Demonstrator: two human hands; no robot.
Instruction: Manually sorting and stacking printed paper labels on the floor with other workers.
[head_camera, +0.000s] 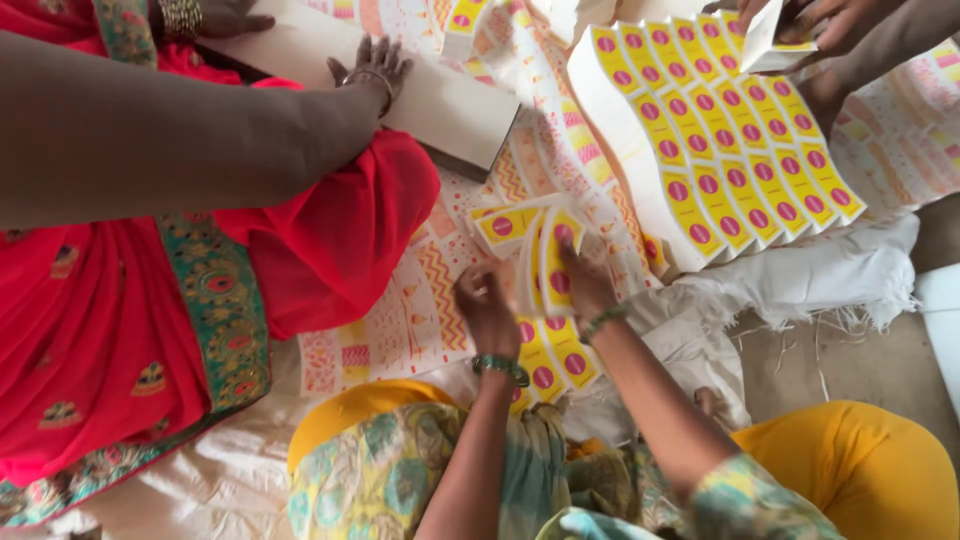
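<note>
A small stack of yellow carton blanks (553, 262), each marked with a pink dot, is held on edge between the two hands just above the loose printed sheets spread on the floor. The left hand (484, 300) is closed on the near edge of the stack, fingers curled; the right hand (585, 278) is pinched on its far side, thumb and fingers pressed to the outer blank. The step in hand is judged to be the gathering and squaring of separated blanks into a pack. Any further move would call for the edges to be kept flush and the grip firm, since thin card slips easily. One more yellow blank (506, 226) lies flat just left of the stack, and about four (552, 355) lie below it, near the wrists. One large uncut sheet of yellow blanks (735, 150) lies to the upper right of the stack, in about five rows. A co-worker's hand (372, 66) rests on a plain white board (440, 105) to the upper left; another person's hands (815, 22) hold a pack at the top right.
</note>
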